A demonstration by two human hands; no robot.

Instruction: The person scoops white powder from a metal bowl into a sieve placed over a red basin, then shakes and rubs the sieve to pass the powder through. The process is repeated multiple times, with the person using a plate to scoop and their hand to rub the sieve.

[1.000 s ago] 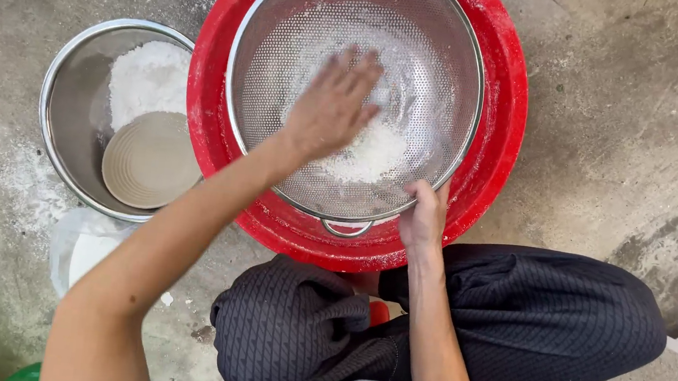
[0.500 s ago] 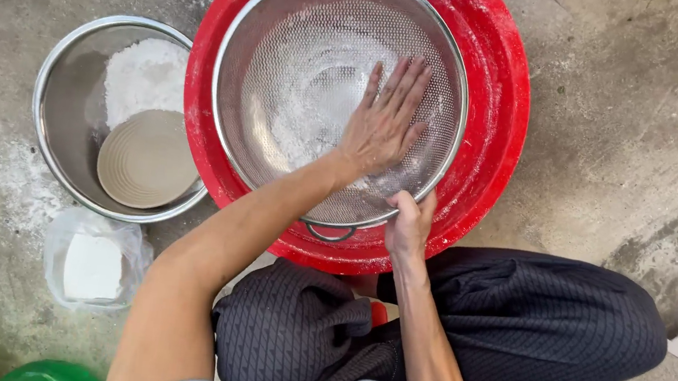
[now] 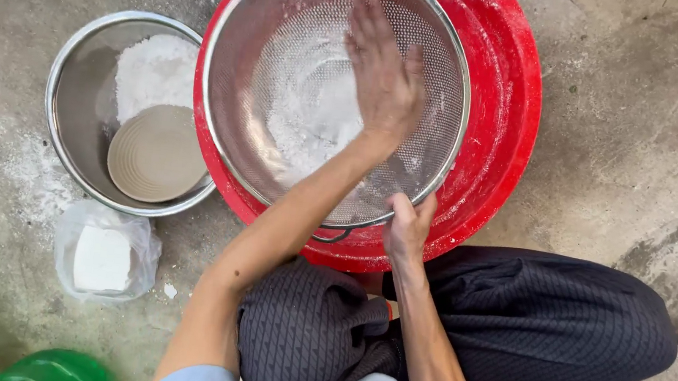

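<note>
The round steel mesh sieve (image 3: 283, 82) sits inside the big red plastic basin (image 3: 505, 116), its rim resting just within the basin's rim, and that basin serves as the landmark here. The person's left hand (image 3: 382, 76) lies flat in the sieve's bowl with fingers spread and extended, palm down on the damp white flour (image 3: 313, 119) caked on the mesh; it grips nothing. The right hand (image 3: 407, 228) is curled closed over the near edge of the sieve's rim, at the basin's near side, pinning it in place.

The sieve looks light and stiff at its rolled rim but thin in the mesh, which would likely dent under a hard push; the rim or the small dark loop handle (image 3: 332, 234) at the near edge seem the sound places to hold. The flour appears soft, clumpy and clinging, and would probably dust and slip off fingers.

Left of the basin, touching its wall, stands a shiny steel bowl (image 3: 77, 101) holding more white flour and a shallow tan dish (image 3: 156, 153). Nearer the person than that bowl lies a clear plastic bag with a white block (image 3: 103, 257). Green plastic things (image 3: 55, 369) crowd the near-left corner. Right of and beyond the basin, the grey concrete floor (image 3: 644, 123) gives open room; the person's dark-trousered knees (image 3: 528, 323) close off the near side.
</note>
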